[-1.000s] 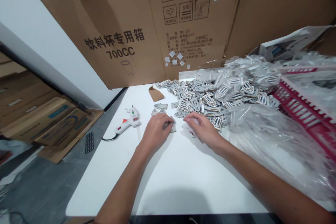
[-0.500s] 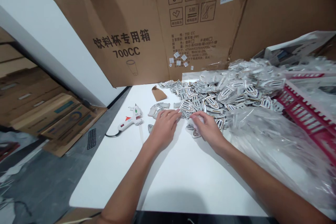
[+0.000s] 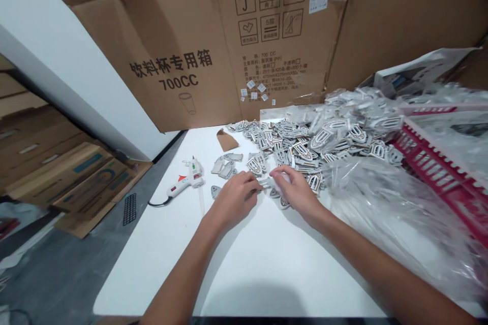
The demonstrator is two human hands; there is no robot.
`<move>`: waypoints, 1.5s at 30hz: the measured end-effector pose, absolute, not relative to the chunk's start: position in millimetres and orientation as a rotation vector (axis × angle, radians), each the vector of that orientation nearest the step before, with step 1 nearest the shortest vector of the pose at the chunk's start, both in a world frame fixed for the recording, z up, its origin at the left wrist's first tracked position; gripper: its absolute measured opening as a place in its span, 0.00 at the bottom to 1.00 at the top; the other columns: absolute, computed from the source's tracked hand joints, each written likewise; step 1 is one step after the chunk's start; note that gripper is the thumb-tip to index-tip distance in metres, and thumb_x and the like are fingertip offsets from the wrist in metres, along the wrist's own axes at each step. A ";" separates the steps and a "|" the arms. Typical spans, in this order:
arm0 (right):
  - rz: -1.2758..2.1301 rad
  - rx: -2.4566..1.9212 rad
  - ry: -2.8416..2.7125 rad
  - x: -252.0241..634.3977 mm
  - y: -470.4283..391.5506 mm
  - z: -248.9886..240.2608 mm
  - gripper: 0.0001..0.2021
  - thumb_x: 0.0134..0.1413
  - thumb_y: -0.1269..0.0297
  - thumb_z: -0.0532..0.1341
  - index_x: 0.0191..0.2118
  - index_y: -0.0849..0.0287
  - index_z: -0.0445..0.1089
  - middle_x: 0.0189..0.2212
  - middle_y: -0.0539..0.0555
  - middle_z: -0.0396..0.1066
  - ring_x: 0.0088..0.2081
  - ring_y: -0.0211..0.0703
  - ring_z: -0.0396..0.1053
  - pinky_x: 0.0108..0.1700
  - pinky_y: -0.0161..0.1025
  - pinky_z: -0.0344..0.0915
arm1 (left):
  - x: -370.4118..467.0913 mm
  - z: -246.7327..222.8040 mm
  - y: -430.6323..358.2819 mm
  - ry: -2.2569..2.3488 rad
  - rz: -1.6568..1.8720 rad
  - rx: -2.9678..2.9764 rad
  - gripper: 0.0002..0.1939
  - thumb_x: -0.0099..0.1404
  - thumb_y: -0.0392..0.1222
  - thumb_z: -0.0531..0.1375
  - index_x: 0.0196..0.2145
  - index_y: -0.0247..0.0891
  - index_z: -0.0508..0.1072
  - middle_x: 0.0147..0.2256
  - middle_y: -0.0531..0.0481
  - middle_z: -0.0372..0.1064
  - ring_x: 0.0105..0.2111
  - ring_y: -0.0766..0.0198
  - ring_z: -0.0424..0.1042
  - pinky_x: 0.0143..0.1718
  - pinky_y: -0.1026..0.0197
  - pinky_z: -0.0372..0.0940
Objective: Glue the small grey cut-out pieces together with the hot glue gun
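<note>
My left hand (image 3: 238,195) is closed over the white table (image 3: 244,264), its fingertips on a small grey-white piece (image 3: 264,183). Close on its right, my right hand (image 3: 295,188) has thumb and fingers pinched at the other side of that piece. Beneath the right fingers a patterned piece (image 3: 284,203) lies on the table. Behind both hands spreads a pile of grey and white flat pieces (image 3: 301,150). Several grey pieces (image 3: 227,168) lie behind my left hand, and one more (image 3: 215,192) is just left of it.
A white glue gun (image 3: 186,182) with a cable lies on the left. Behind it is a brown scrap (image 3: 227,140). A large cardboard box (image 3: 152,86) stands along the back. Clear plastic bags (image 3: 381,213) and a magenta basket (image 3: 438,167) fill the right side.
My left hand's fingers, earlier stretched over the pieces, have curled closed around a piece between the hands. The view has shifted slightly.
</note>
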State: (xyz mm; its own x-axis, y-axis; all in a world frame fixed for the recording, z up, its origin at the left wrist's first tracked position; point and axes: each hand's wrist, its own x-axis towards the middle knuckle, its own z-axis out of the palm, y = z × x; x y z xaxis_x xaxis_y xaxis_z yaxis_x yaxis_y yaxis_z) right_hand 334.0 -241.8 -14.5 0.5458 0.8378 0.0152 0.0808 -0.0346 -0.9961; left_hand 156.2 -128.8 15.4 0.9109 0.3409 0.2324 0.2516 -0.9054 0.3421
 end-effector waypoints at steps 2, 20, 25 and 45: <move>0.710 -1.511 -0.839 334.5 -241.8 -14.2 0.14 0.61 0.50 0.62 0.40 0.55 0.76 0.23 0.49 0.70 0.26 0.44 0.67 0.27 0.37 0.60 | 155.9 14.9 -126.9 0.463 0.434 2.768 0.13 0.68 0.27 0.58 0.42 0.41 0.78 0.44 0.46 0.75 0.47 0.53 0.72 0.48 0.50 0.68; 0.739 -1.434 -0.983 329.6 -246.4 -8.4 0.14 0.66 0.49 0.61 0.44 0.54 0.75 0.33 0.53 0.76 0.35 0.47 0.71 0.32 0.38 0.63 | 159.6 33.0 -138.2 0.530 0.611 2.255 0.08 0.73 0.43 0.61 0.45 0.41 0.80 0.39 0.48 0.79 0.40 0.58 0.76 0.46 0.55 0.69; 0.708 -1.395 -1.074 328.0 -247.8 -3.9 0.12 0.68 0.52 0.61 0.44 0.54 0.76 0.40 0.53 0.78 0.42 0.48 0.72 0.42 0.40 0.66 | 162.2 37.1 -141.3 0.578 0.430 1.944 0.13 0.70 0.50 0.66 0.35 0.38 0.80 0.33 0.48 0.78 0.33 0.62 0.73 0.38 0.59 0.68; 0.649 -1.499 -0.929 334.2 -243.3 -9.7 0.14 0.64 0.49 0.62 0.41 0.54 0.76 0.32 0.53 0.75 0.34 0.49 0.70 0.32 0.39 0.61 | 148.2 29.3 -115.3 0.616 0.265 2.201 0.13 0.71 0.47 0.61 0.43 0.43 0.85 0.40 0.48 0.82 0.35 0.59 0.73 0.38 0.58 0.65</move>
State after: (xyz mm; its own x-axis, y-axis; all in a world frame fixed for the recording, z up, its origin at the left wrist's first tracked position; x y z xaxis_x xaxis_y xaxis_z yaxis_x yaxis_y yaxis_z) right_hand 334.2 -243.3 -9.7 0.5260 0.8431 0.1119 0.1852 0.0148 -0.9826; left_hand 148.2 -115.3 29.3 0.8585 0.5126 -0.0162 0.3412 -0.5471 0.7644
